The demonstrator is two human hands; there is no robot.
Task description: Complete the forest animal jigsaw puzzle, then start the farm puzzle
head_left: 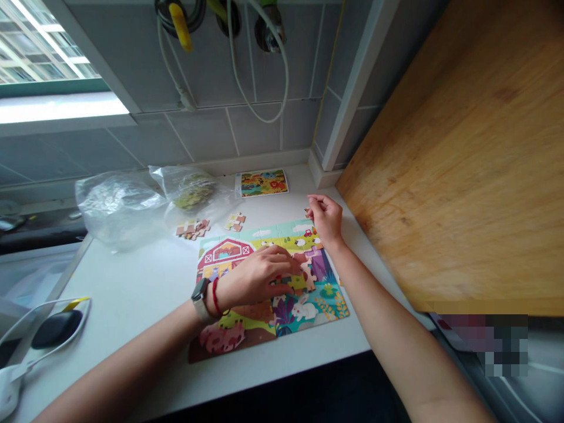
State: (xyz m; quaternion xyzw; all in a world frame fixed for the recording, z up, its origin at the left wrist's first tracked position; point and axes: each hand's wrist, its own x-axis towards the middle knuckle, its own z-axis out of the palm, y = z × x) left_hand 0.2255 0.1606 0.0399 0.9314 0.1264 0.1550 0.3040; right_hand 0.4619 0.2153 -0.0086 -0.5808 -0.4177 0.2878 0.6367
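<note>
Two bare hands over a partly assembled farm-scene jigsaw puzzle (304, 311), seen from a head-worn camera looking forward and down. The puzzle lies flat on a white bench (132, 311), near the bench's front edge, and shows a red barn (224, 255), sheep, a pig and a rabbit.

The left hand (258, 276), with a smartwatch (200, 299) and a red bracelet (215, 298) at the wrist, rests palm down over the middle of the puzzle. Its fingers (282, 264) are curled, and whether they grip a piece cannot be told, since the hand hides what lies beneath.

The right hand (325, 220) is at the puzzle's upper right corner, just above the picture's edge. It is closed in a pinch on a small jigsaw piece (306, 210) held at the fingertips.

Behind the puzzle lie two small clusters of loose, joined pieces (192, 229), well left of the right hand. Beyond them, a crumpled clear plastic bag (118, 208) holds further pieces (194, 189). A printed picture card (262, 183) lies against the tiled wall (220, 135).

A broad wooden board (440, 158) bounds the bench on the right. A dark oval object (57, 329) with a white cable (44, 311) sits at the lower left.
</note>
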